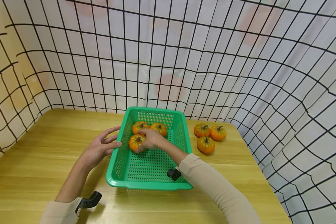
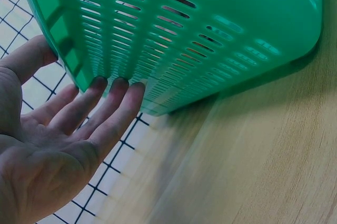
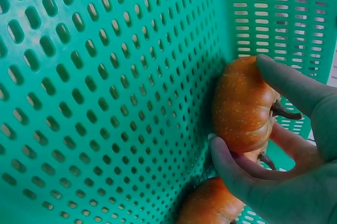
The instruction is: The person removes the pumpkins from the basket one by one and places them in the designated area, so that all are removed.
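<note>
A green perforated plastic basket point(image 1: 154, 186) stands on the wooden table, with three small orange pumpkins inside near its far left. My right hand point(image 1: 152, 139) reaches into it and grips the nearest pumpkin point(image 1: 135, 143). In the right wrist view, thumb and fingers lie around the sides of this pumpkin point(image 3: 241, 108), its stem toward the palm. Behind it are the second pumpkin point(image 1: 140, 126) and the third pumpkin point(image 1: 160, 128). My left hand point(image 1: 99, 148) rests against the basket's left side; in the left wrist view its thumb touches the rim and its fairly straight fingers touch the slotted wall point(image 2: 174, 40).
To the right of the basket, three more pumpkins point(image 1: 206, 145) sit close together on the table point(image 1: 229, 174). A white wall covering with a black grid point(image 1: 162, 56) encloses the back and sides. Each wrist carries a small black camera mount point(image 1: 90, 200).
</note>
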A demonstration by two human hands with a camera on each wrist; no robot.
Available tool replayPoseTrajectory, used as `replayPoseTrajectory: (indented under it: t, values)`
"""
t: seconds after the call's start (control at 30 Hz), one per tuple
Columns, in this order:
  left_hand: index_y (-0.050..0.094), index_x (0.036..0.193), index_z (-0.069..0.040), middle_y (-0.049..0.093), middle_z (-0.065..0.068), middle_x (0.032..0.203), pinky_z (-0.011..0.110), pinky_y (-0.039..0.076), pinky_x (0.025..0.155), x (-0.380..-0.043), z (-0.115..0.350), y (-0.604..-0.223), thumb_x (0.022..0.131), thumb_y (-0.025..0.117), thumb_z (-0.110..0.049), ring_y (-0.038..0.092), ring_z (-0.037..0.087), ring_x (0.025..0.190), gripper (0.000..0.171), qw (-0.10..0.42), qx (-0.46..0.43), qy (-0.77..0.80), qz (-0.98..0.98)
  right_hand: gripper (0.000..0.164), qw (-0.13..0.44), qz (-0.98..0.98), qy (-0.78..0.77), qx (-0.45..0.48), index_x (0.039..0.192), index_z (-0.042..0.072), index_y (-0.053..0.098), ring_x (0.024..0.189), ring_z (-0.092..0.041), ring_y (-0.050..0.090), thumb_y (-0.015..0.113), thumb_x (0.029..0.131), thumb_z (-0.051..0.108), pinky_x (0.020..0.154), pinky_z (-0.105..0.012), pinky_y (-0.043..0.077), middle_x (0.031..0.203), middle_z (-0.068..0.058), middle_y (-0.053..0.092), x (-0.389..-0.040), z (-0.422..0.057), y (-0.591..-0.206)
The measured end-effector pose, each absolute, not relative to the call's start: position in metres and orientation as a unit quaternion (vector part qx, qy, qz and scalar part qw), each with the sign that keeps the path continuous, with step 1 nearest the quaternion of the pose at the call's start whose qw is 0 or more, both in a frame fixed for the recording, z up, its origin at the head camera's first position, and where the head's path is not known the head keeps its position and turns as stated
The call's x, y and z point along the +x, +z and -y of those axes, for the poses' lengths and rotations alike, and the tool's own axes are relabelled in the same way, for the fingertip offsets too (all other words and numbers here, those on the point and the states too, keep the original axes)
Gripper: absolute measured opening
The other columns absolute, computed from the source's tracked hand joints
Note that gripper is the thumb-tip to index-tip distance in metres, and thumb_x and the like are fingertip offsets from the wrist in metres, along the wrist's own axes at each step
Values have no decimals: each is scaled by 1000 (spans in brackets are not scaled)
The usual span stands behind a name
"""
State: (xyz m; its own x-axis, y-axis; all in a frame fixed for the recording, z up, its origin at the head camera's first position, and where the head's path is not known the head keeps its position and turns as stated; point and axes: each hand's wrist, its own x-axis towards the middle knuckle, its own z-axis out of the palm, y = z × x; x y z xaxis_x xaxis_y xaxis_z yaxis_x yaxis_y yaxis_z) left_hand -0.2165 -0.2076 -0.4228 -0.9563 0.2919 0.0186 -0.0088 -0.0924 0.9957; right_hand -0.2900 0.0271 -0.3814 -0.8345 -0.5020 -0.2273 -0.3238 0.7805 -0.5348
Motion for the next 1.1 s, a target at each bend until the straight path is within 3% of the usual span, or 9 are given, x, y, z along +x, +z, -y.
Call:
replayPoseTrajectory:
  t: [0.3, 0.5, 1.1]
  values:
    - [26, 160, -15, 34, 27, 159, 33, 58, 93, -216, 207, -423, 98, 66, -9, 67, 19, 117, 75, 104, 107, 735, -662, 79, 174, -930, -249, -209, 148, 24, 53, 136, -33, 51, 89, 77, 29, 104, -48, 51, 154, -10, 49, -290, -31, -374]
    - [26, 160, -14, 35, 28, 159, 33, 58, 92, -217, 207, -423, 98, 66, -9, 68, 19, 115, 74, 103, 108, 733, -663, 80, 166, -933, -237, -214, 149, 25, 53, 141, -38, 44, 89, 78, 33, 105, -52, 50, 157, -11, 45, -291, -38, -366]
    - [26, 160, -13, 35, 30, 158, 33, 59, 92, -215, 208, -422, 98, 65, -8, 70, 22, 114, 73, 100, 115, 733, -663, 82, 120, -935, -259, -211, 147, 24, 54, 132, -31, 51, 90, 74, 33, 107, -51, 46, 149, -7, 54, -283, -65, -336]
